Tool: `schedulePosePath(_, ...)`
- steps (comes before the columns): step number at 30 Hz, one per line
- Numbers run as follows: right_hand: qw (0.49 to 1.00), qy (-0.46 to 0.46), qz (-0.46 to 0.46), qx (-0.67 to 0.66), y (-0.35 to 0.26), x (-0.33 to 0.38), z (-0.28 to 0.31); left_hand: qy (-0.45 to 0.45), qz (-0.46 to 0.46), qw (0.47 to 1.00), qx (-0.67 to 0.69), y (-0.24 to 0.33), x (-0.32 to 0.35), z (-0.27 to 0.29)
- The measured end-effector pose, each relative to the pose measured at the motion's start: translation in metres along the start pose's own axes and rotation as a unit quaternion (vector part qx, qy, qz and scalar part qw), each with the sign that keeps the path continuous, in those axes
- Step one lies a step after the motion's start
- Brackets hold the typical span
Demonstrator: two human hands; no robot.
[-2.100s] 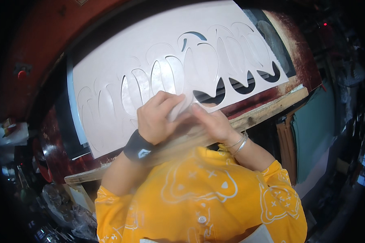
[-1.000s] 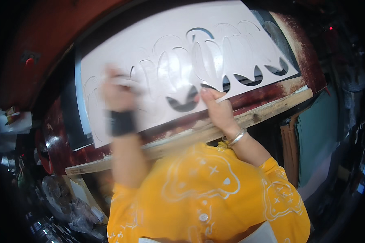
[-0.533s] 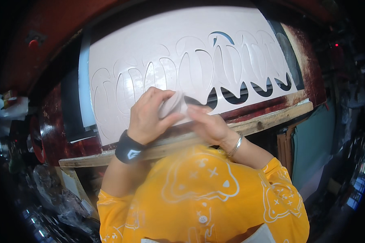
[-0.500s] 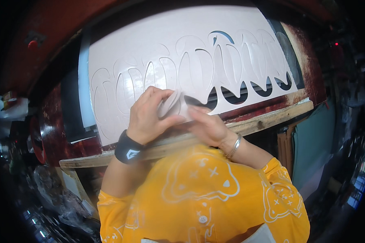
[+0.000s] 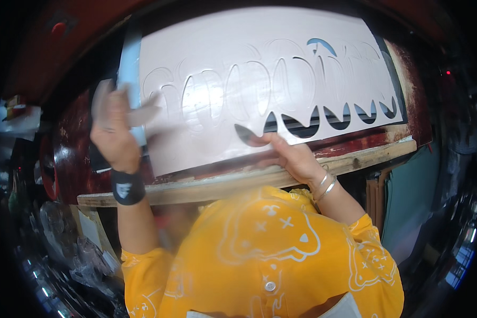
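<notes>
A large pale pinkish-white sheet [image 5: 238, 37] lies before me, scored with a row of curved outlines. Dark rounded openings run along its near edge where pieces are out of it. To the left of the sheet, my left hand [image 5: 115, 139] is raised and smeared by motion, closed around several thin pale cut-out pieces [image 5: 104, 103]. My right hand [image 5: 297, 160] pinches the sheet's near edge beside an opening, thumb on top, its other fingers partly hidden beneath.
A worn wooden rail [image 5: 349, 160] runs along the front of the dark red machine bed [image 5: 416, 100]. Light blue material [image 5: 129, 69] shows by the sheet's left edge. Green panels [image 5: 410, 191] stand at the lower right; clear plastic wrapping [image 5: 85, 246] lies at lower left.
My left hand has swung left, away from the sheet's near edge, carrying the pale pieces. My right hand has shifted slightly right and grips the edge. The sheet appears farther right in view.
</notes>
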State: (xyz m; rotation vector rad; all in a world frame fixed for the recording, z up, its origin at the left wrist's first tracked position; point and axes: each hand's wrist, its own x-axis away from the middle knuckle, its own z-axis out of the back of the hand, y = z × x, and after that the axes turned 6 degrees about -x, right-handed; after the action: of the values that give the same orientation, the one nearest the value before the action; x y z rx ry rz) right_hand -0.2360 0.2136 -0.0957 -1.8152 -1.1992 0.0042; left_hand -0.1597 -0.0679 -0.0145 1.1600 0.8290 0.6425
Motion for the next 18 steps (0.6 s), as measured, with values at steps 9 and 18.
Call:
schedulePosePath(9, 0.993, -0.080, 0.037, -0.081, 0.030, -0.027, -0.039, -0.298, -0.250, 0.887, -0.249, -0.040, 0.067, -0.023)
schedulePosePath(18, 0.987, -0.013, -0.010, 0.162, 0.010, -0.017, -0.047, 0.112, 0.074, 0.972, 0.193, -0.017, 0.002, 0.031)
